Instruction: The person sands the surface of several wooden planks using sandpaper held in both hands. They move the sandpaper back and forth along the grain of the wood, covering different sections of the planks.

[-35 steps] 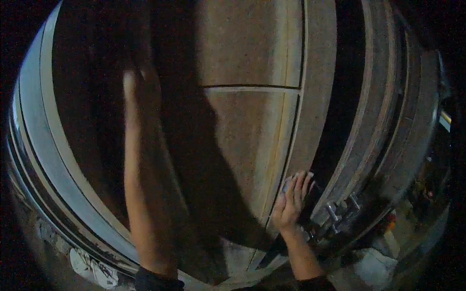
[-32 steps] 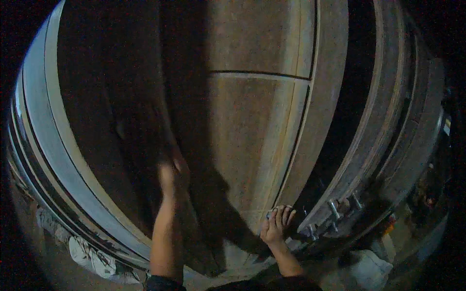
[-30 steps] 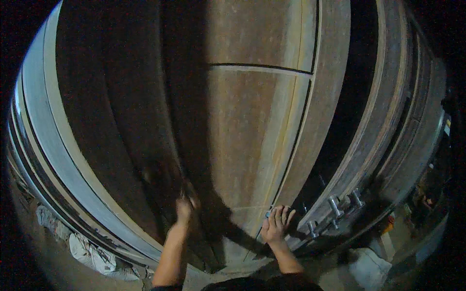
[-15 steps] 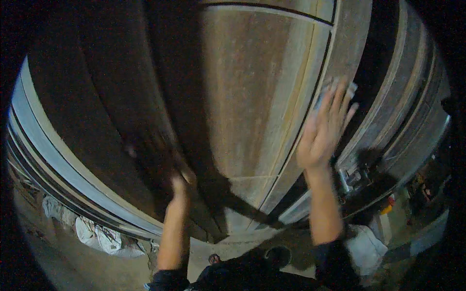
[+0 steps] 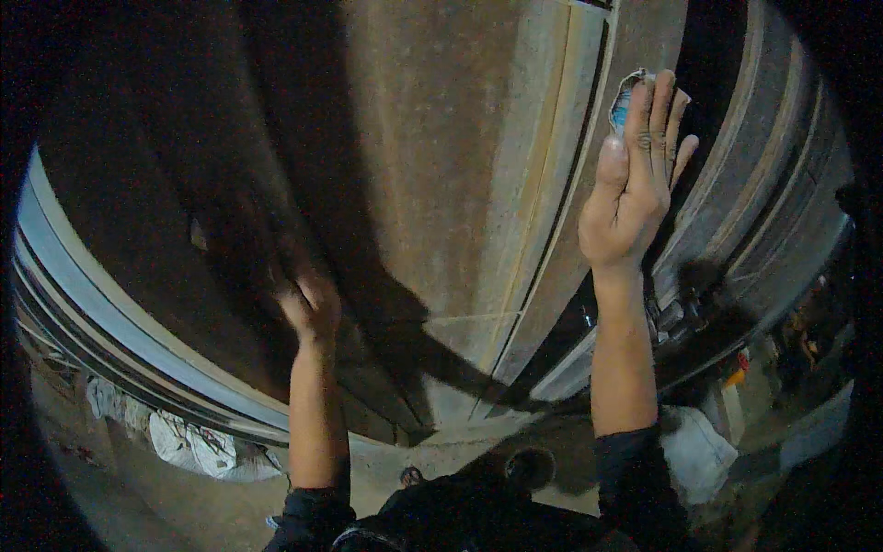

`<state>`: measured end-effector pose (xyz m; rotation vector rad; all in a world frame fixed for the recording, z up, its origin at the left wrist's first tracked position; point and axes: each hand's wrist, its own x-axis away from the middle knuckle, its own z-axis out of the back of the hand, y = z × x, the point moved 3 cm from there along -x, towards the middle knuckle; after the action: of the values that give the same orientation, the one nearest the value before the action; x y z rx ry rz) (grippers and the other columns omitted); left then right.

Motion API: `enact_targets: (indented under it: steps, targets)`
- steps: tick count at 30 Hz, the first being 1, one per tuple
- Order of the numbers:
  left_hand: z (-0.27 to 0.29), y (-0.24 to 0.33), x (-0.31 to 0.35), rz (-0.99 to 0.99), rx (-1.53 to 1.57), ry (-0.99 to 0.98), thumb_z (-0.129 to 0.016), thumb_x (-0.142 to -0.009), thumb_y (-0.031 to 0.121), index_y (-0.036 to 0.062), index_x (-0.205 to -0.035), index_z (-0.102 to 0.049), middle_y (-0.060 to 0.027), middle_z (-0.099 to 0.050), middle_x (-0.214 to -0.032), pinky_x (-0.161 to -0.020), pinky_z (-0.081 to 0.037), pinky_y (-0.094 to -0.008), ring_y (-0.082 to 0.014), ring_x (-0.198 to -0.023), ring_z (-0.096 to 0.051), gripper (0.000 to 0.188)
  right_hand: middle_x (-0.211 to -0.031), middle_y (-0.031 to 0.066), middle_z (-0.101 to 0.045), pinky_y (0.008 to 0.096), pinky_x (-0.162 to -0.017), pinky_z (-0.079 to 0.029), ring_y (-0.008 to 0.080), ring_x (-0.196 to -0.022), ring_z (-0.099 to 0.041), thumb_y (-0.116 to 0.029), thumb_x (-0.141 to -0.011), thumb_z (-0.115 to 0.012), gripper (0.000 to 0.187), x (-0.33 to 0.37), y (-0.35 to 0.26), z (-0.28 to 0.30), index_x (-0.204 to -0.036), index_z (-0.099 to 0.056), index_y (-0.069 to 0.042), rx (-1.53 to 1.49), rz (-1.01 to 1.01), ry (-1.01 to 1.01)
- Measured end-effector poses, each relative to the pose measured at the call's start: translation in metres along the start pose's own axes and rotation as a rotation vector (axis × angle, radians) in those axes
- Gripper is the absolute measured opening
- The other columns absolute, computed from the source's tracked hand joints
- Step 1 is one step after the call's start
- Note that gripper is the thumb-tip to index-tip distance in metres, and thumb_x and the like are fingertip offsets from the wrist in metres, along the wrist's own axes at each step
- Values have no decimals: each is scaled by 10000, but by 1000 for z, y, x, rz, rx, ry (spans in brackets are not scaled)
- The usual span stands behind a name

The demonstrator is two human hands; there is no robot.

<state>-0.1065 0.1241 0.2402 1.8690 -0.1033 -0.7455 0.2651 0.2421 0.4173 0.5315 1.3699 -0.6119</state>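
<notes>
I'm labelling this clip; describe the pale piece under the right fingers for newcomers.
Find the long, streaked brown panel, then the bare right hand beyond its right edge. Under the fingers shows a small, pale, ragged piece; its blue patch distinguishes it from the brown strip and black strip.

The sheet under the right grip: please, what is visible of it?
The sheet looks thin, like paper or cloth, whitish with a light-blue patch and an irregular edge. The extended fingers of the right grip cover its middle; it shows on both sides, over a brownish strip. Contact with the strip is unclear.
</notes>
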Motion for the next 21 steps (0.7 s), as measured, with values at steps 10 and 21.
enact_targets:
  steps: [10,21]
  targets:
    - [72,-155,139,161,-355,-121,-461,-984,318,51,-1069,-599,-83,-585,-1009,-715,-429,-368,-225,-828,-527,313,-1508,331,-260,698,-1103,-75,515,-1424,-163,-259,-1008,-318,578,275,-57,-14,-1481,-244,65,78,-9,-277]
    - [84,-229,103,145,-119,-44,-461,-982,368,87,-941,-608,-39,-588,-822,-499,-413,-293,-170,-602,-518,320,-1531,277,-273,679,-1115,-8,485,-1442,-149,-242,-979,-389,538,146,-22,-12,-1437,-377,39,-11,-76,-87]
